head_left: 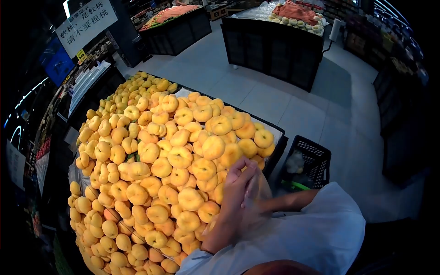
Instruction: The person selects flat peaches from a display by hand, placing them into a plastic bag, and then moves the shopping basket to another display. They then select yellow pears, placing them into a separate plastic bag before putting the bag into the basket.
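My left hand (239,175) and my right hand (250,189) meet at the near right edge of a big heap of yellow flat peaches (179,156). Both have their fingers closed and pressed together. A thin see-through film, which looks like a clear plastic bag (264,187), hangs from between them. Its lower part blends into my light shirt and is blurred. Peaches lie just beyond and left of my left hand; neither hand holds one.
A black shopping basket (322,157) with a whitish bundle (294,162) and a green handle (295,185) stands right of the display. Smaller yellow fruit (133,89) lies at the far left end. Dark fruit stands (270,50) stand across the tiled floor. A sign (87,25) hangs at upper left.
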`<state>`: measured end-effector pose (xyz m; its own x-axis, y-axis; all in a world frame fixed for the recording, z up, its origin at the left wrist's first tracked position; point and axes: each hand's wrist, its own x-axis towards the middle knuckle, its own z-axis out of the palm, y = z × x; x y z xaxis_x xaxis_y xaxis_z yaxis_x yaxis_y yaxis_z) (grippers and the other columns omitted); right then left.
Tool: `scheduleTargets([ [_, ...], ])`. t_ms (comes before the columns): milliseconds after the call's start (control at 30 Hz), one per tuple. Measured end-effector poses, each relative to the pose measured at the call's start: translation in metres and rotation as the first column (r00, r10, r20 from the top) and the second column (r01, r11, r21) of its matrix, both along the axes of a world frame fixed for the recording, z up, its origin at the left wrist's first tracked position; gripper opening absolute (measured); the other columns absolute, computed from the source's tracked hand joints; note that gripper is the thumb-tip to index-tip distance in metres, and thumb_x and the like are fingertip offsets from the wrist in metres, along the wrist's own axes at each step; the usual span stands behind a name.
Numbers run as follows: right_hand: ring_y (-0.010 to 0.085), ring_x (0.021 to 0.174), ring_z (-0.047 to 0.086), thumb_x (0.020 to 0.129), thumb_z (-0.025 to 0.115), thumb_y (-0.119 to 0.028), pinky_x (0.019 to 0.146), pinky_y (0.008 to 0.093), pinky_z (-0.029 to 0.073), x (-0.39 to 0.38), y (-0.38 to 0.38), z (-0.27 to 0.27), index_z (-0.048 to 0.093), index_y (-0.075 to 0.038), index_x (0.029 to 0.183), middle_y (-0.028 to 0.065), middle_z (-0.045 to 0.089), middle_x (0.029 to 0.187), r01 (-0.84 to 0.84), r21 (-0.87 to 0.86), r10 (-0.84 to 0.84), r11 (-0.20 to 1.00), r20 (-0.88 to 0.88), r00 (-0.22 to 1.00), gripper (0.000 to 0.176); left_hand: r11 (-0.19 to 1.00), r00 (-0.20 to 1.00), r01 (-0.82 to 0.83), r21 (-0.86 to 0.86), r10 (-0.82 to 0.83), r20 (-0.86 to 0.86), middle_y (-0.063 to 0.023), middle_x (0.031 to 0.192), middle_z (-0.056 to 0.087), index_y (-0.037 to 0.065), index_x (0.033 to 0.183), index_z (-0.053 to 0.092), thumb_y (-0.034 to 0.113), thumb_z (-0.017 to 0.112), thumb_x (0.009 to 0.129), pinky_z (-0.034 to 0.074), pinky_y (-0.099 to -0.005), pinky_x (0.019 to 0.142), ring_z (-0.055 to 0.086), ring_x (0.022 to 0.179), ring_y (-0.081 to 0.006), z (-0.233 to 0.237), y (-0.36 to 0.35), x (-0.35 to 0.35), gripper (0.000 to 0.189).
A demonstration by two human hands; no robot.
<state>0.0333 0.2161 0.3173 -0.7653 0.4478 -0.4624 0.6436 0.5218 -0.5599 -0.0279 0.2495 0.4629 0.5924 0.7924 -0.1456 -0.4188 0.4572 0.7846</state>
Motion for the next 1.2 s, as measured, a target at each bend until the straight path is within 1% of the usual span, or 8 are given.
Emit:
scheduleTargets([
  [200,0.0307,0.085,0.061,0.092,0.041,-0.037,0.073,0.0408,0.047,0.007,0.011,0.008,0.053,-0.003,0.112,0.0153,0.063,0.095,0.04,-0.04,-0.04,0.998,-0.001,0.999,0.041,0.998,0.997,0.02,-0.063,-0.016,0.073,0.003,0.043,0.037,0.007,0.079,0.046,0.015,0.046,0.097,0.021,-0.0183,0.03,0.027,0.029,-0.0047,0.012,-0.014,-0.005,0.02],
  [300,0.0309,0.085,0.061,0.092,0.042,-0.037,0.073,0.0408,0.047,0.008,0.018,0.011,0.054,-0.003,0.109,0.0154,0.063,0.095,0.054,-0.066,-0.053,0.996,0.014,0.998,0.04,0.995,0.994,-0.054,0.088,0.045,0.095,0.003,0.04,0.035,0.007,0.074,0.042,0.013,0.042,0.098,0.023,-0.0182,0.034,0.026,0.029,-0.0051,0.01,-0.015,-0.017,0.024],
  [500,0.0315,0.084,0.061,0.091,0.043,-0.037,0.072,0.0409,0.047,-0.005,0.037,0.015,0.056,-0.003,0.104,0.0156,0.063,0.095,0.019,-0.16,-0.002,0.987,0.106,0.994,0.039,0.987,0.959,-0.158,-0.031,0.161,0.232,0.0022,0.042,0.038,0.007,0.08,0.042,0.016,0.045,0.096,0.018,-0.0215,0.025,0.026,0.027,-0.0052,0.004,-0.013,-0.048,0.019],
  [767,0.0322,0.084,0.06,0.091,0.045,-0.037,0.072,0.0411,0.047,-0.022,0.056,0.01,0.059,-0.003,0.098,0.0158,0.062,0.095,0.014,-0.234,0.023,0.972,0.153,0.988,0.038,0.951,0.903,-0.297,-0.086,0.309,0.297,0.0042,0.044,0.037,0.008,0.08,0.046,0.015,0.047,0.095,0.019,-0.0206,0.031,0.025,0.031,-0.0029,-0.007,0.005,-0.077,0.017],
  [967,0.0328,0.083,0.06,0.09,0.046,-0.037,0.072,0.0412,0.047,-0.017,0.061,0.0,0.061,-0.003,0.093,0.016,0.062,0.095,0.143,-0.298,-0.103,0.944,0.144,0.984,0.038,0.87,0.841,-0.446,-0.211,0.488,0.233,0.0039,0.042,0.032,0.002,0.082,0.052,0.012,0.045,0.096,0.017,-0.0194,0.024,0.023,0.025,-0.0029,-0.013,0.017,-0.104,0.019],
  [1067,0.033,0.083,0.06,0.09,0.047,-0.037,0.071,0.0412,0.047,0.005,0.064,-0.007,0.062,-0.002,0.09,0.0161,0.062,0.095,0.183,-0.284,-0.15,0.941,0.136,0.979,0.038,0.908,0.819,-0.364,-0.205,0.417,0.393,0.0036,0.043,0.032,-0.001,0.083,0.05,0.01,0.041,0.098,0.017,-0.0179,0.023,0.025,0.024,-0.0037,-0.029,0.022,-0.119,0.02],
  [1133,0.028,0.087,0.062,0.091,0.052,-0.036,0.075,0.0362,0.048,0.014,0.069,0.01,0.059,0.002,0.102,0.0114,0.063,0.097,0.053,-0.171,-0.038,0.984,0.092,0.995,0.04,0.901,0.773,-0.349,-0.26,0.433,0.463,0.0032,0.044,0.033,-0.002,0.086,0.049,0.009,0.038,0.098,0.018,-0.0172,0.022,0.025,0.024,-0.004,-0.035,0.024,-0.125,0.019],
  [1200,0.0203,0.101,0.058,0.092,0.055,-0.027,0.082,0.0304,0.046,0.026,0.077,0.085,0.048,0.005,0.125,0.0098,0.059,0.113,0.281,-0.489,-0.235,0.826,0.153,0.96,0.046,0.905,0.782,-0.34,-0.255,0.422,0.458,0.0033,0.044,0.034,-0.002,0.088,0.048,0.009,0.039,0.098,0.018,-0.0167,0.022,0.025,0.024,-0.0035,-0.042,0.027,-0.122,0.018],
])
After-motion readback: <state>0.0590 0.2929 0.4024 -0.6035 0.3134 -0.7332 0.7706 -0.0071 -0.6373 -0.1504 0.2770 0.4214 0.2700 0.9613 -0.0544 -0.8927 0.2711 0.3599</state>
